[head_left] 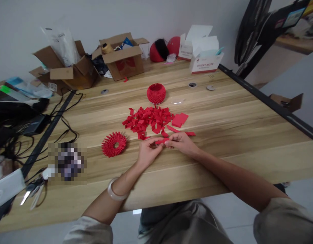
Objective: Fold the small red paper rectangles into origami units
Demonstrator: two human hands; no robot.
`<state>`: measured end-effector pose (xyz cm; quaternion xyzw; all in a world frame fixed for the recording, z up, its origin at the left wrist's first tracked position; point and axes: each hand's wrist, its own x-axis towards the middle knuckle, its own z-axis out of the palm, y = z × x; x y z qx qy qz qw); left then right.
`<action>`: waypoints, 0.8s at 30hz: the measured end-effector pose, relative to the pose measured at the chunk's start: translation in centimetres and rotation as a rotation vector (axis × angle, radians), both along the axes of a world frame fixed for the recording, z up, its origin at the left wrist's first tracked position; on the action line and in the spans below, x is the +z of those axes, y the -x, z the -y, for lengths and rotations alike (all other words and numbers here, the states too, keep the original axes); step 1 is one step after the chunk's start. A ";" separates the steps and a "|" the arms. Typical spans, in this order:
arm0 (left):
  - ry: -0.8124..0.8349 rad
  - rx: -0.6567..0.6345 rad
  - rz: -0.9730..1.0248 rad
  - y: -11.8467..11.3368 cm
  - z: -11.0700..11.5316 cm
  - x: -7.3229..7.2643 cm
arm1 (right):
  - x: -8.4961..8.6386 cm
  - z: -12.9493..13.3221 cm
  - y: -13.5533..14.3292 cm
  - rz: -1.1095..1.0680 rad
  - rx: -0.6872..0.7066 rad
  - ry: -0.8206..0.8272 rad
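Note:
Between both hands, just over the wooden table [237, 135], is a small red paper piece [161, 141]. My left hand [149, 150] pinches its left end, and my right hand [180, 143] grips the right end with thumb and fingers. Right behind them lies a loose pile of red folded paper pieces [148, 119]. Flat red paper slips [180, 119] rest at the pile's right side. To the left of my hands lies a spiky red paper ring [114, 144] with a hole in its middle. A round red paper bowl [156, 94] stands behind the pile.
Open cardboard boxes [128, 62] and white sticky-note boxes [206, 62] line the back. At the left are black cables [67, 118] and scissors [37, 193]. A black fan [250, 34] stands beyond the right edge. A clear plastic bit [177, 101] lies near the bowl.

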<state>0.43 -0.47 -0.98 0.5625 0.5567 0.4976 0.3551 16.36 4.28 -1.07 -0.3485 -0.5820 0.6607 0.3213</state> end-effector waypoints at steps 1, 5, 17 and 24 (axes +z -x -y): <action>-0.005 -0.003 0.004 0.0 0.0 0.0 | 0.0 0.0 0.0 0.007 0.000 -0.010; 0.014 0.002 0.011 -0.1 0.0 0.0 | 0.0 0.1 0.0 0.013 -0.010 -0.011; 0.082 -0.042 0.318 -0.4 0.0 0.6 | 0.2 0.2 0.2 0.030 -0.055 -0.066; 0.077 -0.022 0.419 -0.3 -0.3 0.6 | -0.3 0.7 0.3 0.101 0.015 -0.179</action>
